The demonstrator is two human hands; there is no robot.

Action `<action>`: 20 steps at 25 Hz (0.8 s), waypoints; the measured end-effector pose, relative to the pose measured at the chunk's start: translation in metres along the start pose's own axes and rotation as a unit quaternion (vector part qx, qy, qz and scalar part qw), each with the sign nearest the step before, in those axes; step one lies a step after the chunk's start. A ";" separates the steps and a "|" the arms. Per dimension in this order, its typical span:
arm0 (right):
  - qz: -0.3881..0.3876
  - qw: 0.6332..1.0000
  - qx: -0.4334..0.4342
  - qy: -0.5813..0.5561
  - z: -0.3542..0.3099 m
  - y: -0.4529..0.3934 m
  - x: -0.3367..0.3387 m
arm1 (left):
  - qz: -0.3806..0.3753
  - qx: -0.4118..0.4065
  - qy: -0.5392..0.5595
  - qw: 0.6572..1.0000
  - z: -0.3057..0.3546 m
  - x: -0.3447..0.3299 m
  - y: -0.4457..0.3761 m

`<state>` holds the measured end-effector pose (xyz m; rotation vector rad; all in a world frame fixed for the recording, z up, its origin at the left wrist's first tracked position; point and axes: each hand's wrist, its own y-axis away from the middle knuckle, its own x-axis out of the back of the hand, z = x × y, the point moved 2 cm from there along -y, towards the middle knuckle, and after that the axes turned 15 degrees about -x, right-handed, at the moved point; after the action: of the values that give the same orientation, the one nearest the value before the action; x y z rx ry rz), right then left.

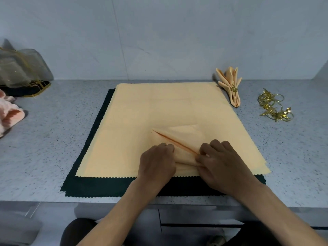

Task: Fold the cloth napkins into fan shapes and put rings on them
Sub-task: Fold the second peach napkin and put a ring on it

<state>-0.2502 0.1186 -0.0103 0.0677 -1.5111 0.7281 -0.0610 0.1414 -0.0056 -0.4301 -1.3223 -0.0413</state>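
Note:
A peach cloth napkin [159, 110] lies spread flat on top of dark green napkins [99, 185] on the counter. Near its front edge a narrow pleat [177, 141] runs diagonally from the upper left down to my hands. My left hand [157, 164] grips the folded cloth at the pleat's near end with curled fingers. My right hand [221, 162] pinches the same fold from the right side. A finished peach fan napkin [230, 86] with a gold ring stands at the back right. Several loose gold rings [274, 105] lie further right.
The speckled grey counter [44, 148] ends at a front edge [53, 201] above drawers. At the far left are a sheer gauze pouch on a dark tray [21, 68] and a pink cloth [8, 116]. A grey wall [159, 32] stands behind.

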 end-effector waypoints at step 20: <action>-0.116 0.913 -0.129 -0.370 -0.025 0.020 0.030 | -0.234 -0.095 0.063 0.965 0.003 -0.012 -0.011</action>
<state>-0.2407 0.1580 0.0066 0.3498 -2.2646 0.3022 -0.0700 0.1301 -0.0130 -0.2617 -1.2732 -0.5853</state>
